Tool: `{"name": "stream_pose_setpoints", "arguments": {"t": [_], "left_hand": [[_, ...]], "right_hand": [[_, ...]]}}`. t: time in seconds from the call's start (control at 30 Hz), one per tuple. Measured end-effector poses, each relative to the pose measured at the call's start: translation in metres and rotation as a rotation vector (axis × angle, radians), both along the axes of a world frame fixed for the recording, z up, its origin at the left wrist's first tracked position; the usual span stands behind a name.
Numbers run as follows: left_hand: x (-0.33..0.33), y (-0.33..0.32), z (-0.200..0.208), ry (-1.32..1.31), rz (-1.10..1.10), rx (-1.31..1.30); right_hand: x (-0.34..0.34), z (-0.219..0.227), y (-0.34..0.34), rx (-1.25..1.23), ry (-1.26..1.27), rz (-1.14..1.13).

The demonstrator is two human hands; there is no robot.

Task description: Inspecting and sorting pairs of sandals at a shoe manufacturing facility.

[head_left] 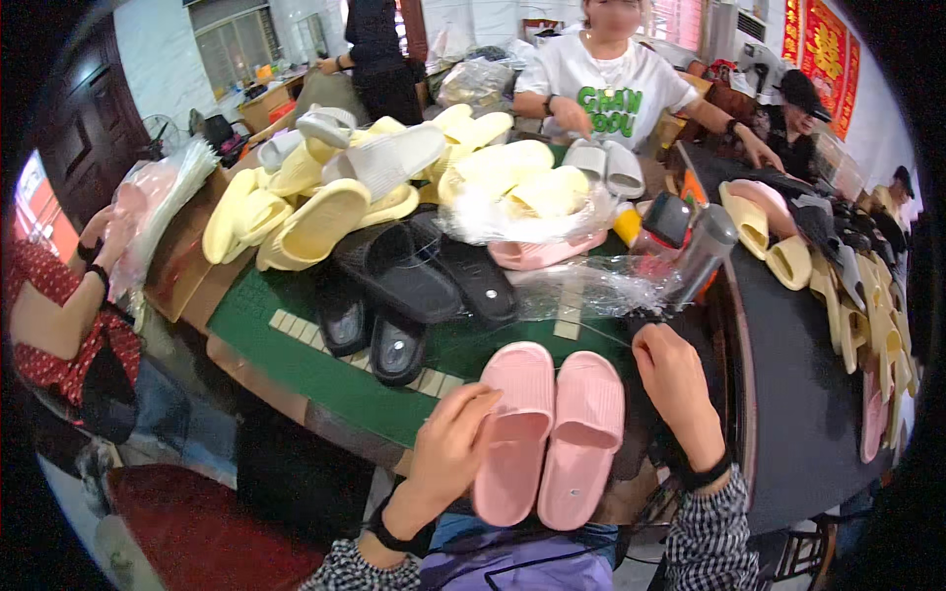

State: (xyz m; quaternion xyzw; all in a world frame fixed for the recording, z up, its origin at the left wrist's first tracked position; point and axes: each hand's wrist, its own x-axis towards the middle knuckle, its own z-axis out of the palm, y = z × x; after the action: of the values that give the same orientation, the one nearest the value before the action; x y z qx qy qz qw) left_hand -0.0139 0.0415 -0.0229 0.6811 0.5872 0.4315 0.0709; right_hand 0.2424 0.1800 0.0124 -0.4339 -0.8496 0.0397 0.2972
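A pair of pink slippers (515, 433) lies side by side at the table's near edge, toes pointing away from me. My left hand (455, 440) is closed at the strap of the left slipper, its fingertips on the outer side. Right of the pair, my right hand (680, 386) is raised with curled fingers, apart from the slippers. A thin line runs toward those fingertips, but what they pinch is too small to make out. Just beyond are black slippers (399, 271) and crumpled clear plastic (591, 286).
Yellow slippers (315, 225) and grey slippers (384, 163) are heaped on the green mat (258, 320). A bottle (708, 241) stands right of the plastic. More slippers line the dark table (798, 394). Co-workers are across and at both sides; one (611, 94) wears a white shirt.
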Motion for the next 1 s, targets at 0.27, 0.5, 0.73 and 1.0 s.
{"name": "stream_pose_setpoints", "arguments": {"t": [0.27,0.5,0.73,1.0], "left_hand": [[0.038,0.012,0.011,0.084,-0.312,0.121],[-0.009,-0.007,0.005,0.166,-0.297,-0.054],[-0.024,-0.036,0.030,0.280,-0.298,-0.002],[0.025,-0.082,0.008,0.157,-0.490,-0.253]], "right_hand": [[-0.012,0.037,-0.115,-0.064,0.131,0.072],[0.046,0.030,-0.150,0.061,0.106,-0.160],[0.061,0.016,-0.150,0.060,0.087,-0.199],[0.028,-0.022,-0.142,-0.007,0.115,0.064]]}}
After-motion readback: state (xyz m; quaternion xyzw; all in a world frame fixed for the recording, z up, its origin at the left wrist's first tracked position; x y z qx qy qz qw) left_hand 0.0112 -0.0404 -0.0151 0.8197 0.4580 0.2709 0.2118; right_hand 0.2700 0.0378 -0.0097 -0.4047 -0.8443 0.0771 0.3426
